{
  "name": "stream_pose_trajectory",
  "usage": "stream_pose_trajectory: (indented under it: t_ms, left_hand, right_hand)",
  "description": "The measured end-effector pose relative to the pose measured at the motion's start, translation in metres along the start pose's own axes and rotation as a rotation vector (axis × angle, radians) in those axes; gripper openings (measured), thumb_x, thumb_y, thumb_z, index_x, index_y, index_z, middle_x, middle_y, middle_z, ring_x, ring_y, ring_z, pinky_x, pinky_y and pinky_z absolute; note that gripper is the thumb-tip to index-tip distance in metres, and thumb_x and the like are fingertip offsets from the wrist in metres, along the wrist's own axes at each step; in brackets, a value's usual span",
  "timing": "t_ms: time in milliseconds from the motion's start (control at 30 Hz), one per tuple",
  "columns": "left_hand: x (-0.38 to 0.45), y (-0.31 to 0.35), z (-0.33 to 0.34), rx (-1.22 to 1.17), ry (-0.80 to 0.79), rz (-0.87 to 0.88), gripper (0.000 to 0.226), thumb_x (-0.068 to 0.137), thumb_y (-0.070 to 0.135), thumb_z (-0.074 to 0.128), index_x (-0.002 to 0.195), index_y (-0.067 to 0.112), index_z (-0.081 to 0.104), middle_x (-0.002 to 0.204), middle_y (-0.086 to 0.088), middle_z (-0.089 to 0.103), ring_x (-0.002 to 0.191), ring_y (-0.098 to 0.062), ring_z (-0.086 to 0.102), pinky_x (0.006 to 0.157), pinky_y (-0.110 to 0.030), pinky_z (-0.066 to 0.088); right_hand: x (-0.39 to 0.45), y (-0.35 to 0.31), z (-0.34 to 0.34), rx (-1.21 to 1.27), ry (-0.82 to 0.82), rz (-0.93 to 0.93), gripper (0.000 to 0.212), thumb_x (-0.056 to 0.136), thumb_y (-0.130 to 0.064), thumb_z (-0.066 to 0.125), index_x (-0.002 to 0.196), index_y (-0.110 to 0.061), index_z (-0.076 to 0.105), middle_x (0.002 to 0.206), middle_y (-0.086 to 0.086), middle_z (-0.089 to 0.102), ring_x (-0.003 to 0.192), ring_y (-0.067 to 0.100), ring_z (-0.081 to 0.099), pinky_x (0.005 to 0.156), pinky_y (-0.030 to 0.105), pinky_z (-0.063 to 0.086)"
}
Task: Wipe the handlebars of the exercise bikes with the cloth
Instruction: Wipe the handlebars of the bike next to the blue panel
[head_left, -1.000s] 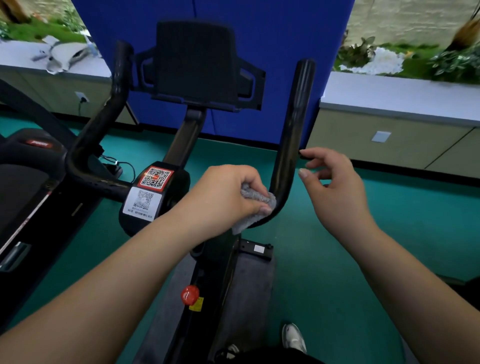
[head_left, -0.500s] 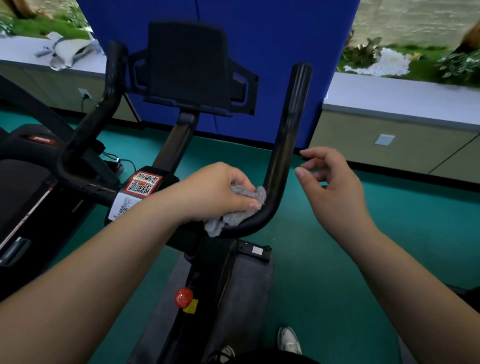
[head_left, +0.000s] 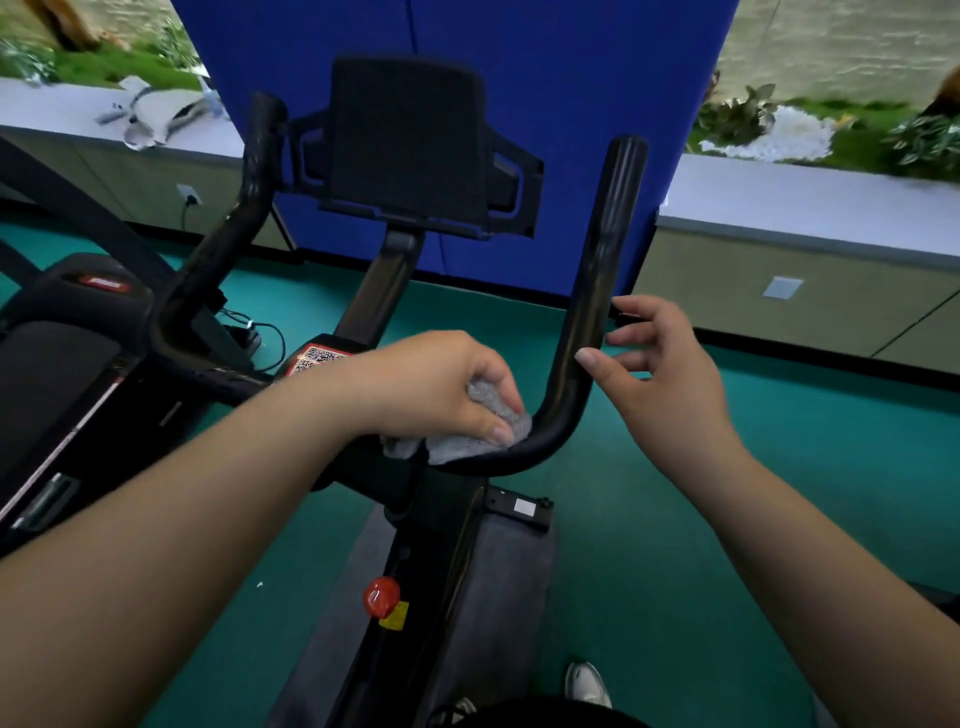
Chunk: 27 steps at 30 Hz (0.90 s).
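A black exercise bike stands in front of me with a U-shaped handlebar. Its right handlebar arm (head_left: 597, 291) rises from a bend near the middle; the left handlebar arm (head_left: 218, 260) curves up at the left. My left hand (head_left: 431, 387) grips a grey cloth (head_left: 467, 441) and presses it on the bar just left of the right bend. My right hand (head_left: 660, 374) hovers beside the right arm with loosely curled fingers, holding nothing; its thumb tip is at the bar's edge.
A black tablet holder (head_left: 410, 145) sits above the stem, with a QR sticker (head_left: 317, 358) and a red knob (head_left: 382, 596) lower down. A treadmill (head_left: 62, 374) stands at the left. A blue panel (head_left: 519, 78) and low cabinets (head_left: 810, 291) lie behind. Teal floor (head_left: 649, 571) is at the right.
My left hand has slid the cloth leftwards and down, from the right bend onto the horizontal part of the bar. My right hand has stayed beside the right arm.
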<state>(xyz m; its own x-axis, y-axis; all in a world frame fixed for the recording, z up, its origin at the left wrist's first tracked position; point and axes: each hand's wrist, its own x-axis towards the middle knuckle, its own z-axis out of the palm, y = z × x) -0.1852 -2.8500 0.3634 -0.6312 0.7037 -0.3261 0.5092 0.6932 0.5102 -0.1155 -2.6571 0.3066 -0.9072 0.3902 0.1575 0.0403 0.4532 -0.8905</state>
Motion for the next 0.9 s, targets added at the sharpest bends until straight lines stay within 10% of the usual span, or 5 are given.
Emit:
stream_pose_trajectory:
  t_ms: [400,500,667,900]
  left_hand:
    - [0.001,-0.004,-0.004,0.031,-0.023,-0.1,0.012,0.073,0.04,0.075,0.079,0.037,0.065,0.071,0.009,0.068,0.062,-0.001,0.062,0.062,-0.021,0.053]
    - [0.01,0.009,0.013,-0.218,0.076,-0.201,0.016,0.076,0.037,0.075,0.084,0.026,0.067,0.052,0.004,0.061,0.035,-0.003,0.053,0.036,-0.011,0.037]
    - [0.022,0.019,0.032,-0.567,0.321,-0.322,0.018,0.07,0.029,0.082,0.079,0.018,0.07,0.073,0.0,0.072,0.071,-0.013,0.068,0.072,-0.028,0.055]
    - [0.058,0.033,0.032,-0.839,0.632,-0.404,0.013,0.074,0.023,0.079,0.077,0.016,0.069,0.069,-0.001,0.071,0.063,-0.014,0.066,0.065,-0.027,0.054]
  right_hand:
    - [-0.003,0.001,0.003,0.003,0.038,0.042,0.043,0.08,-0.028,0.073,0.113,-0.037,0.046,0.094,-0.015,0.055,0.073,-0.001,0.057,0.064,0.011,0.044]
    - [-0.003,0.004,0.003,-0.008,0.025,0.032,0.042,0.081,-0.029,0.072,0.113,-0.037,0.046,0.095,-0.014,0.056,0.075,0.002,0.058,0.067,0.016,0.045]
    - [0.015,0.01,-0.006,-0.042,-0.066,0.021,0.054,0.082,-0.034,0.069,0.13,-0.032,0.043,0.1,-0.015,0.058,0.081,0.002,0.061,0.067,0.015,0.044]
    - [0.061,0.015,-0.021,-0.014,-0.12,0.001,0.061,0.089,-0.032,0.062,0.143,-0.028,0.035,0.104,-0.013,0.061,0.075,0.0,0.058,0.066,0.016,0.043]
